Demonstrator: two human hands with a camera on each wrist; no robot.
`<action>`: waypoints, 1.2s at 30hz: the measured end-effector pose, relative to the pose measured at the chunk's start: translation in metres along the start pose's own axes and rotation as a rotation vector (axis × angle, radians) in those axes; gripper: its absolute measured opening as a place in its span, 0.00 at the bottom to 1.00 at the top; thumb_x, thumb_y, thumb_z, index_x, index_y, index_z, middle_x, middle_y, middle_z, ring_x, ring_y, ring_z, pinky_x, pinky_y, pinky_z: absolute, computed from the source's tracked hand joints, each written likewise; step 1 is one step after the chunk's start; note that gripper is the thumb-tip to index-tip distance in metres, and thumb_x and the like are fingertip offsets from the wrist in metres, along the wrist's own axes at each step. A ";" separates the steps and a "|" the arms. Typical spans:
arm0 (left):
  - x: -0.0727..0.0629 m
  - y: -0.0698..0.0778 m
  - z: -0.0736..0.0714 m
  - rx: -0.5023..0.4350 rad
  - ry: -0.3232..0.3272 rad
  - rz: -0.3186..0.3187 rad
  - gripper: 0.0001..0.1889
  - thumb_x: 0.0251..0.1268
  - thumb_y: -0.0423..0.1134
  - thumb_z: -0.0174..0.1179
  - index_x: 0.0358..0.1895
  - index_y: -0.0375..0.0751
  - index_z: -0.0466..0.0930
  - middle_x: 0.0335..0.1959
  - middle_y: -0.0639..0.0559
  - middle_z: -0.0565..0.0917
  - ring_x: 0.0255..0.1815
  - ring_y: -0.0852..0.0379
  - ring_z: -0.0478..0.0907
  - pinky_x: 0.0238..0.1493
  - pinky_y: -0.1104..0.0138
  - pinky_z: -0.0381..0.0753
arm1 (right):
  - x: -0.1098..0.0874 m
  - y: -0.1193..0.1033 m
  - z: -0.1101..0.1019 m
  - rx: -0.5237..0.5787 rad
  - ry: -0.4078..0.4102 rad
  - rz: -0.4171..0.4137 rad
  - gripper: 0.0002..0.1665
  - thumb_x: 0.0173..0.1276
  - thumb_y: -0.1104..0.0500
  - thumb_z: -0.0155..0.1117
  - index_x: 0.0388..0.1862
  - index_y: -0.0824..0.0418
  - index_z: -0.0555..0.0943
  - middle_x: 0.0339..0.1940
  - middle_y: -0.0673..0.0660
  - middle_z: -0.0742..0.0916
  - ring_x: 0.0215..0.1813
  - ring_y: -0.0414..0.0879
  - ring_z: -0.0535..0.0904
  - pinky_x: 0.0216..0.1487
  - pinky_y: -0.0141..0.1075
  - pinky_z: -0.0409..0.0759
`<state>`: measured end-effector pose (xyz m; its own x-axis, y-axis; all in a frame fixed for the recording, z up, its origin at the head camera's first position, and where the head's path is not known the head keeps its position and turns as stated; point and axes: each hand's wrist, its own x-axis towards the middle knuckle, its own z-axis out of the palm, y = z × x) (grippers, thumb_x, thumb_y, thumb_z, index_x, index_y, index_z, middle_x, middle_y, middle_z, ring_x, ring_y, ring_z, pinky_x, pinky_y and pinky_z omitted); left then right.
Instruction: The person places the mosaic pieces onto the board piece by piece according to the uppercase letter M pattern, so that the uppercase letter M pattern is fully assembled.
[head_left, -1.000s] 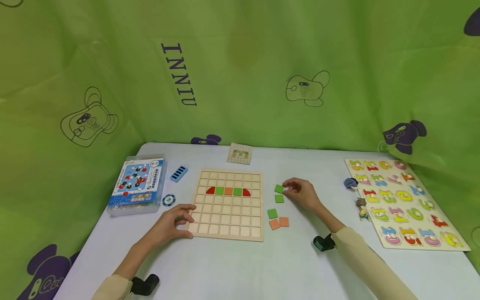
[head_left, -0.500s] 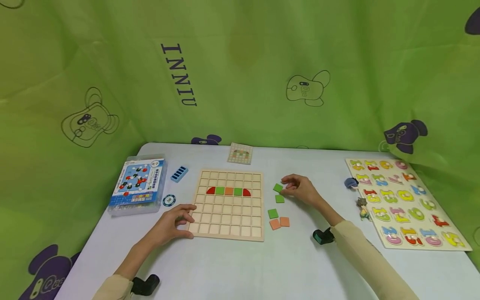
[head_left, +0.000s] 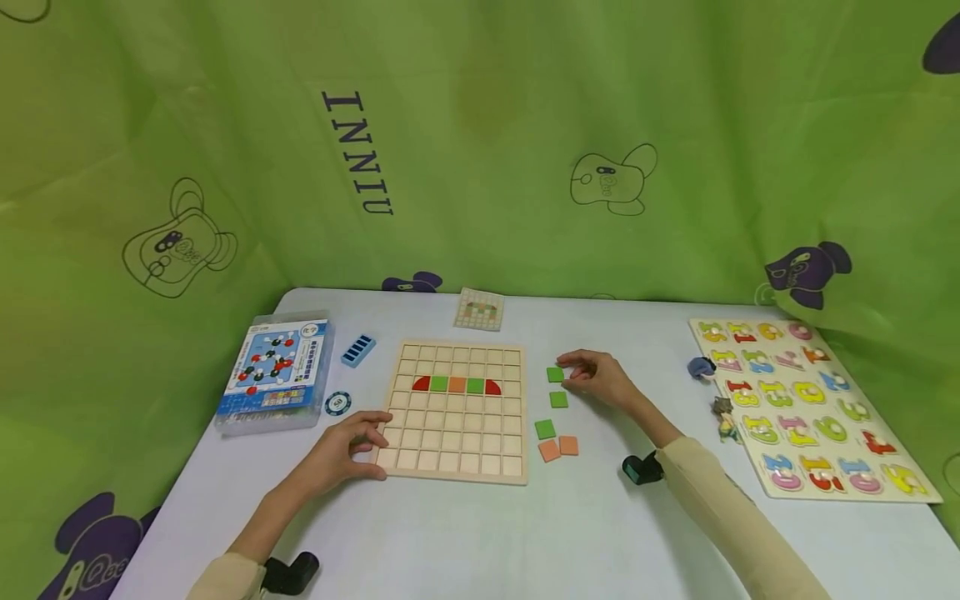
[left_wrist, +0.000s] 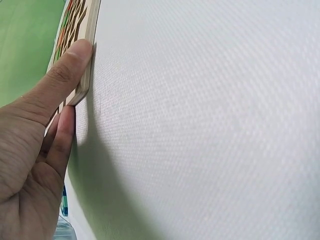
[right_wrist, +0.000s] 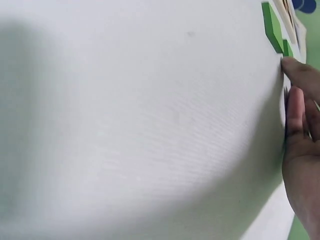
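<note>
My left hand (head_left: 347, 454) holds the near left corner of a wooden grid board (head_left: 450, 437), thumb on its near edge and fingers at its left side. The left wrist view shows the thumb (left_wrist: 70, 65) against the board's edge. One row of the board carries red rounded end pieces (head_left: 492, 387) with green and orange squares (head_left: 457, 384) between them. To the right of the board, my right hand (head_left: 600, 379) pinches a green square tile (head_left: 555, 375) at its right side, thumb and finger at its edges. Another green tile (head_left: 558, 400) lies just nearer.
A third green tile (head_left: 544, 429) and two orange tiles (head_left: 550, 451) lie beside the board. Behind it is a pattern card (head_left: 480, 310). At left are a boxed molecule set (head_left: 277, 375), a blue block (head_left: 358, 350) and a chip (head_left: 338, 403). A number puzzle (head_left: 813, 417) and small figures (head_left: 724, 419) stand right.
The right hand has shifted slightly left with the green tile, which turned and now lies straighter, a little farther from the tile below it. The left hand and board stay in place.
</note>
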<state>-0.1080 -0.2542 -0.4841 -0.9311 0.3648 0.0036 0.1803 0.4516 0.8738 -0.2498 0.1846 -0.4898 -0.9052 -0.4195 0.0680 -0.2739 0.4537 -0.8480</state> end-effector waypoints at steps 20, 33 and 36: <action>-0.001 0.001 -0.001 -0.011 -0.012 -0.014 0.17 0.42 0.31 0.76 0.36 0.36 0.79 0.64 0.35 0.68 0.64 0.34 0.65 0.57 0.59 0.78 | -0.019 -0.027 0.012 0.136 0.240 0.124 0.20 0.60 0.71 0.67 0.52 0.74 0.78 0.49 0.71 0.84 0.48 0.61 0.83 0.42 0.25 0.82; -0.002 0.001 -0.001 -0.011 -0.009 -0.012 0.16 0.42 0.31 0.75 0.36 0.36 0.79 0.64 0.35 0.68 0.65 0.34 0.65 0.57 0.59 0.79 | -0.023 -0.057 0.052 0.265 0.300 0.195 0.20 0.57 0.73 0.69 0.50 0.73 0.80 0.48 0.69 0.84 0.47 0.59 0.83 0.42 0.28 0.84; -0.002 0.000 -0.001 -0.008 -0.006 -0.009 0.16 0.42 0.31 0.75 0.36 0.36 0.79 0.64 0.34 0.68 0.65 0.34 0.65 0.56 0.60 0.79 | -0.022 -0.062 0.063 0.282 0.301 0.195 0.20 0.56 0.73 0.70 0.49 0.72 0.81 0.47 0.68 0.85 0.45 0.57 0.84 0.41 0.27 0.84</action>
<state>-0.1068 -0.2557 -0.4833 -0.9306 0.3661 -0.0073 0.1695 0.4485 0.8776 -0.1919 0.1163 -0.4717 -0.9967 -0.0811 0.0067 -0.0271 0.2521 -0.9673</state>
